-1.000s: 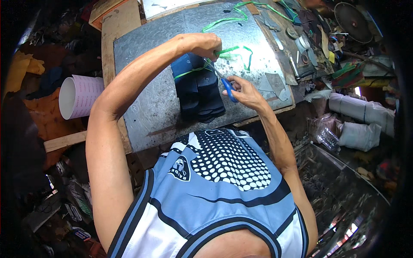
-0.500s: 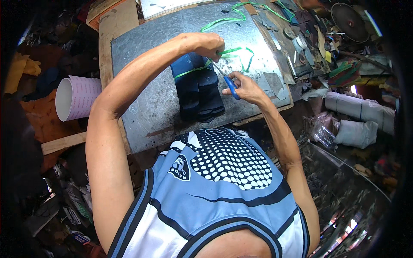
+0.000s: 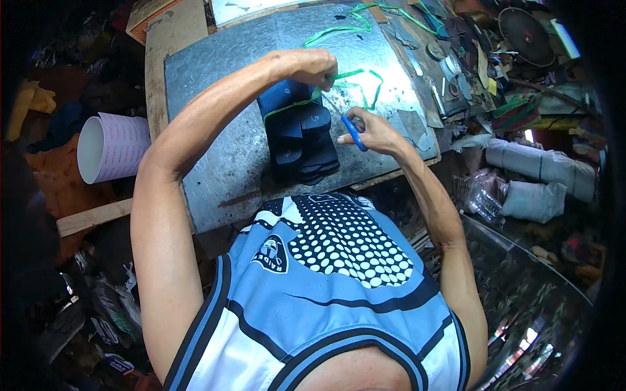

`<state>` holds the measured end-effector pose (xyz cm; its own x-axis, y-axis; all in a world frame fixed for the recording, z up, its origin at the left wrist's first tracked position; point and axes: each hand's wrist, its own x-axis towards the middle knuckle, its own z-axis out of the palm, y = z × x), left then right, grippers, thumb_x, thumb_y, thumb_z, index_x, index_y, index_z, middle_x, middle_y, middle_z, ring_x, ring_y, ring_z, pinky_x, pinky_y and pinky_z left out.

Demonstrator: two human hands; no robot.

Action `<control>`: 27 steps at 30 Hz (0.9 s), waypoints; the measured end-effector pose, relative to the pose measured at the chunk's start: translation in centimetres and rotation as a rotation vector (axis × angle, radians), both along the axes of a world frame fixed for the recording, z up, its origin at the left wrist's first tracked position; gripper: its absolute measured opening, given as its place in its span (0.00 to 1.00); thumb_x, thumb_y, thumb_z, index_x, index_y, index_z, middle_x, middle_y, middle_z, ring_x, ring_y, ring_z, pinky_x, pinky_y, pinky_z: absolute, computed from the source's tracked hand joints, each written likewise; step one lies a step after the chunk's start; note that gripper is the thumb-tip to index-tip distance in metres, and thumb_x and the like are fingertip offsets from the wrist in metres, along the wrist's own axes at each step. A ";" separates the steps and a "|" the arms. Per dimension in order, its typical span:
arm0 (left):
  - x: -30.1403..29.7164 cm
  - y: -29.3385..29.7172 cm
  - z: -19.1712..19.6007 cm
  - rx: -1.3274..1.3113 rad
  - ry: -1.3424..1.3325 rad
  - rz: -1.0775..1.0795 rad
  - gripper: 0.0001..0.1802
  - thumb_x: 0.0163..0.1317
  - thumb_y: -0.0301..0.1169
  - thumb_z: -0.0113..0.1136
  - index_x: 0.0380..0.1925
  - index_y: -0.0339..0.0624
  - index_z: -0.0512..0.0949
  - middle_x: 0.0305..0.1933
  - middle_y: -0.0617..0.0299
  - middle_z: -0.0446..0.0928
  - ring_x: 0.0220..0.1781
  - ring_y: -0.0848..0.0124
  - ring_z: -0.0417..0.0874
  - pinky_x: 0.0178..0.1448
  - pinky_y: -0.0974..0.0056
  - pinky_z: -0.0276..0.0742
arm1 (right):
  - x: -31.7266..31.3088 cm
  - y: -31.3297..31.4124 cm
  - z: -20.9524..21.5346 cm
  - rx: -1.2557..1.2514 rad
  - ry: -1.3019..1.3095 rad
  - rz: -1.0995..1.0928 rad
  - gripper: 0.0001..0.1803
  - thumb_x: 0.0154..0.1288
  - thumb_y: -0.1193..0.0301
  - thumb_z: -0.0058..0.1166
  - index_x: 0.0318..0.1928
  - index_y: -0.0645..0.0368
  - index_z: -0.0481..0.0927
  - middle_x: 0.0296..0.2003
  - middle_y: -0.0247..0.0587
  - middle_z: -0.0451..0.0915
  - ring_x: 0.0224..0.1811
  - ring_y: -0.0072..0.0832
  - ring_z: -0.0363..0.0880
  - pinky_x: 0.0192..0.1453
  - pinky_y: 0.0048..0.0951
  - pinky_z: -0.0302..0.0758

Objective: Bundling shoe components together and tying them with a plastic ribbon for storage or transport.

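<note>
A stack of black flat cut pieces [image 3: 306, 140] lies on the metal-topped table, with a green plastic strip around its far part. My left hand [image 3: 316, 68] is closed at the far edge of the stack, pinching the green strip [image 3: 380, 81], whose loose end loops off to the right. In my right hand [image 3: 373, 130] is a pair of scissors with blue handles [image 3: 354, 134]. Their blades point up and left to the strip beside the stack, just below my left hand. Whether the blades touch the strip cannot be made out.
The grey metal sheet [image 3: 222, 117] covers the tabletop. Another green strip [image 3: 339, 30] trails across its far side. Scraps, a tape roll [image 3: 435, 51] and tools clutter the right edge. A rolled pinkish-white sheet [image 3: 124, 146] stands at left; wrapped bundles [image 3: 535, 201] lie at right.
The whole view has shifted slightly. The scissors' handles have swung a little to the right, while my left hand keeps its hold on the green strip.
</note>
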<state>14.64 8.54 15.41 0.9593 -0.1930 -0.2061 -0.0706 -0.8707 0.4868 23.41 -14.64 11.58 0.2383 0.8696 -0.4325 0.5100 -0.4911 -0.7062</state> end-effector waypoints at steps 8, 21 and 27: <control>0.1 -0.2 0.3 0.055 0.011 0.008 0.11 0.55 0.32 0.65 0.33 0.35 0.84 0.28 0.50 0.82 0.29 0.61 0.82 0.36 0.56 0.76 | 0.3 0.5 0.1 -0.027 0.018 -0.021 0.30 0.49 0.55 0.71 0.47 0.62 0.77 0.18 0.32 0.74 0.19 0.20 0.70 0.21 0.27 0.61; -0.1 -0.1 -0.3 0.000 -0.031 -0.001 0.11 0.54 0.31 0.65 0.33 0.34 0.84 0.29 0.51 0.83 0.29 0.62 0.83 0.37 0.57 0.77 | -0.1 0.9 1.6 0.010 -0.099 0.004 0.29 0.51 0.56 0.71 0.46 0.62 0.78 0.15 0.25 0.67 0.18 0.17 0.63 0.22 0.26 0.57; 0.6 0.7 -0.3 -0.046 -0.063 0.019 0.12 0.56 0.33 0.66 0.35 0.35 0.84 0.31 0.52 0.84 0.31 0.63 0.84 0.39 0.59 0.79 | 0.6 0.5 0.4 0.041 -0.168 0.040 0.27 0.52 0.55 0.70 0.45 0.62 0.78 0.15 0.29 0.70 0.18 0.18 0.65 0.22 0.28 0.59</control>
<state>15.23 9.28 15.11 0.9738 -0.1822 -0.1361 -0.0860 -0.8491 0.5213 24.00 -14.13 12.01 0.2695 0.8958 -0.3536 0.6411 -0.4408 -0.6282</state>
